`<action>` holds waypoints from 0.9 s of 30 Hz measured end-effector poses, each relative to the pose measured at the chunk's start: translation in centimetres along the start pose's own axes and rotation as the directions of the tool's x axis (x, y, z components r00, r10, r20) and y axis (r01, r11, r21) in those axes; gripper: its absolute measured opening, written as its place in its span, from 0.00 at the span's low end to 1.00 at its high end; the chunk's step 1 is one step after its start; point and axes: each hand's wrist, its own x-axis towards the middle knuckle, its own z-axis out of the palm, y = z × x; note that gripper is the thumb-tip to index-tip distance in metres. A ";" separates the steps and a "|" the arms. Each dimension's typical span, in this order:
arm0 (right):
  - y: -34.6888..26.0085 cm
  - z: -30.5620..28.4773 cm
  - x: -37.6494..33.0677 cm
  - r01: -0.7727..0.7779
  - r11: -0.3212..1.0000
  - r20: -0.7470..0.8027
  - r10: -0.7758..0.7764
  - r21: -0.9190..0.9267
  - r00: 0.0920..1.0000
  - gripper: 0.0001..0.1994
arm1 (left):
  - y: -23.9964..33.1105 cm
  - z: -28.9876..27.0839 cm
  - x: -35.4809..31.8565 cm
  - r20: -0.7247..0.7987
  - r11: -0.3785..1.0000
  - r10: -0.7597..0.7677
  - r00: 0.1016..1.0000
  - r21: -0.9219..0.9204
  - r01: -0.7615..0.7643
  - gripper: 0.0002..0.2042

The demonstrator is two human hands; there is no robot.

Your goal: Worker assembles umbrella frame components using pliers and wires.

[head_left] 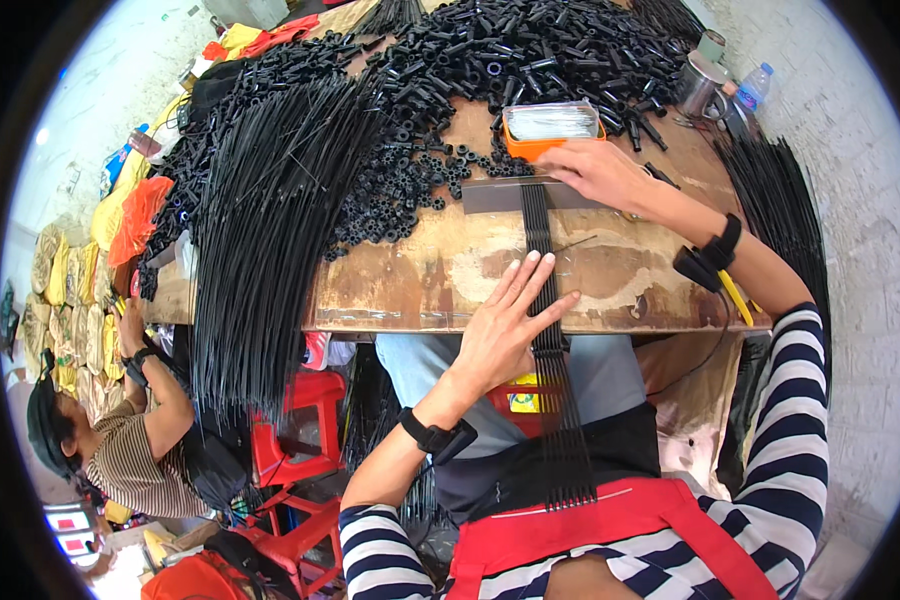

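Flat row of thin black rods (548,365): side by side, running from the far part of the worn brown wooden counter (400,290) over its near edge, down toward the bright red apron (635,508).
Left hand (505,325): I see it palm down, thumb and fingers spread across the rods near the counter's edge, steadying rather than clenching.
Right hand (595,172): fingers bent, close to the rods' far ends; from my camera I cannot tell whether they pinch anything.
Long flat grey strip (490,197): crossways at the far ends of the rods, a useful line to square them against, I judge.
Orange box of slim white pieces (526,148): just beyond the strip, near the right hand's fingers.
Small black ring-shaped pieces (390,190): scattered left of the strip.
Rod spacing: I would press evenly so none cross or ride up, and support the overhanging length.
Rod tips: I would level them before handling each, using light fingertip pressure.
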 end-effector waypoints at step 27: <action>-16.9 -20.4 0.6 -0.139 0.643 0.006 0.206 0.753 0.979 0.12 | 8.1 -5.4 0.9 0.165 0.232 -0.097 0.981 -0.955 0.184 0.24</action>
